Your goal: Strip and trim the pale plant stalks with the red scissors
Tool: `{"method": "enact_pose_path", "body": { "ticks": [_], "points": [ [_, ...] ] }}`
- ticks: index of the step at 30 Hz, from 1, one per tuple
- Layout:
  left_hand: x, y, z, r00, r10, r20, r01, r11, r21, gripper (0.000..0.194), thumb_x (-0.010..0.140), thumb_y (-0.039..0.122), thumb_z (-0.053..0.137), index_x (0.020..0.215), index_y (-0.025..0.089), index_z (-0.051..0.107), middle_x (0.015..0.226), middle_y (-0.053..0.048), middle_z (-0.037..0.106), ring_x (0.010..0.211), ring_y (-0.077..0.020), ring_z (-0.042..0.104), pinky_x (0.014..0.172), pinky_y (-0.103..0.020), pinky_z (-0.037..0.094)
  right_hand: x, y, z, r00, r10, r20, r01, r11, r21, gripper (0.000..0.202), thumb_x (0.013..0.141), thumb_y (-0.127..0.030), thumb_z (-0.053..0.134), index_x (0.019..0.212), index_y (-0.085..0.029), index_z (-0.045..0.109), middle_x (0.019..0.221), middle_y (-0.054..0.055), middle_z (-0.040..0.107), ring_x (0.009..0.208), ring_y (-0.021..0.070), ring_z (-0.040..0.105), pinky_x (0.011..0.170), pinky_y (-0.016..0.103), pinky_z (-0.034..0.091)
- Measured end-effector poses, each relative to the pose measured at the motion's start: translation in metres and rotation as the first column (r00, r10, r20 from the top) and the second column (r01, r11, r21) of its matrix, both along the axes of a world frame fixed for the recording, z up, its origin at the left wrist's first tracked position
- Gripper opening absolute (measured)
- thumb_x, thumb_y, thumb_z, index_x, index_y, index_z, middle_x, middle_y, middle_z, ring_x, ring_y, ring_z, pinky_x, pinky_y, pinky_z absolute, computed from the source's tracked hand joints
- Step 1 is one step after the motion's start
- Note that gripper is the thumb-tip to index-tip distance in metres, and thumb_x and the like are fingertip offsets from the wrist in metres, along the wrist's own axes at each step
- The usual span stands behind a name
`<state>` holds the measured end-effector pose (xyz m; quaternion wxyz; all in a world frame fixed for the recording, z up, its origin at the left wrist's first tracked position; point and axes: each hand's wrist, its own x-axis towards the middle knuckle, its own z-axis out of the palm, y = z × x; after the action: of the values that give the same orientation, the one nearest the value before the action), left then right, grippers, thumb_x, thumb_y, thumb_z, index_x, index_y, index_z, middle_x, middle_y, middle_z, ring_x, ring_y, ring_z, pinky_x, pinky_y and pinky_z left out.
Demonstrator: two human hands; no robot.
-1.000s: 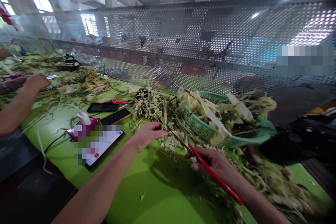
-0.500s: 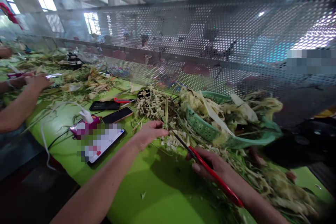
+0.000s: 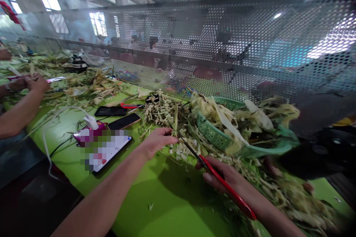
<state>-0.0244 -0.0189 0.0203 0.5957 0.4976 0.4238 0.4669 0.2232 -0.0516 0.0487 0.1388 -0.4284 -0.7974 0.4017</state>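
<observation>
My left hand [image 3: 160,140] reaches over the green table, thumb and fingers pinched on a narrow pale-green plant strip [image 3: 175,116] that stands up from them. My right hand [image 3: 219,174] is closed around long red-handled scissors [image 3: 226,185]. Their thin dark blades point up and left, with the tips right at the strip beside my left fingertips. I cannot tell whether the blades touch it. Behind my hands lies a heap of short cut plant pieces [image 3: 160,113], with more pale scraps under the blades.
A green basket [image 3: 213,133] of husk-like leaves and yellowish fibres stands at right. Phones [image 3: 124,121] and a purple box [image 3: 89,133] with a white cable lie left. A perforated metal screen [image 3: 180,40] rises behind. A co-worker's hands [image 3: 36,83] work at far left.
My hands, the scissors and the strip have hardly moved. At far left, the co-worker's hands have drawn together and now hold a pale piece upright.
</observation>
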Motion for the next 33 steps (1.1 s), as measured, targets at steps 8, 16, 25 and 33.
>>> {"method": "enact_pose_path", "body": {
  "ticks": [8, 16, 25, 33],
  "points": [
    [-0.001, -0.001, 0.004, 1.0, -0.007, 0.012, 0.006, 1.0, 0.021, 0.022, 0.065, 0.024, 0.066, 0.083, 0.014, 0.072, 0.078, -0.003, 0.067, 0.075, -0.0147, 0.056, 0.078, -0.029, 0.038, -0.001, -0.001, 0.004, 1.0, -0.016, -0.017, 0.016, 1.0, -0.022, 0.037, 0.084, -0.052, 0.055, 0.105, -0.023, 0.063, 0.099, 0.005, 0.067, 0.092, 0.0255, 0.061, 0.08, 0.034, 0.049],
    [-0.002, -0.002, 0.006, 0.998, -0.044, -0.035, 0.046, 0.998, 0.052, 0.015, 0.065, 0.026, 0.065, 0.072, 0.014, 0.068, 0.072, -0.001, 0.063, 0.074, -0.0154, 0.054, 0.077, -0.029, 0.037, -0.003, 0.003, -0.003, 1.0, -0.017, -0.002, 0.017, 1.0, -0.002, 0.045, 0.082, -0.061, 0.049, 0.094, -0.021, 0.063, 0.089, 0.004, 0.065, 0.084, 0.0234, 0.06, 0.073, 0.03, 0.048],
    [-0.002, -0.003, 0.005, 0.999, -0.024, -0.043, 0.026, 0.999, 0.046, 0.016, 0.066, 0.027, 0.066, 0.075, 0.013, 0.068, 0.077, -0.002, 0.065, 0.073, -0.0142, 0.054, 0.076, -0.029, 0.037, -0.001, 0.006, -0.011, 0.999, -0.036, -0.021, 0.036, 0.999, 0.009, 0.047, 0.08, -0.062, 0.051, 0.091, -0.019, 0.065, 0.075, 0.002, 0.058, 0.065, 0.0159, 0.051, 0.059, 0.025, 0.041],
    [-0.001, 0.001, 0.001, 0.999, 0.038, 0.038, -0.038, 0.999, 0.011, 0.031, 0.066, 0.037, 0.074, 0.088, 0.014, 0.07, 0.089, -0.005, 0.068, 0.085, -0.0167, 0.057, 0.083, -0.03, 0.038, 0.003, 0.01, -0.015, 0.993, -0.115, -0.033, 0.114, 0.993, -0.017, 0.044, 0.078, -0.061, 0.054, 0.09, -0.02, 0.065, 0.066, -0.001, 0.052, 0.055, 0.0124, 0.043, 0.05, 0.024, 0.036]
  ]
}}
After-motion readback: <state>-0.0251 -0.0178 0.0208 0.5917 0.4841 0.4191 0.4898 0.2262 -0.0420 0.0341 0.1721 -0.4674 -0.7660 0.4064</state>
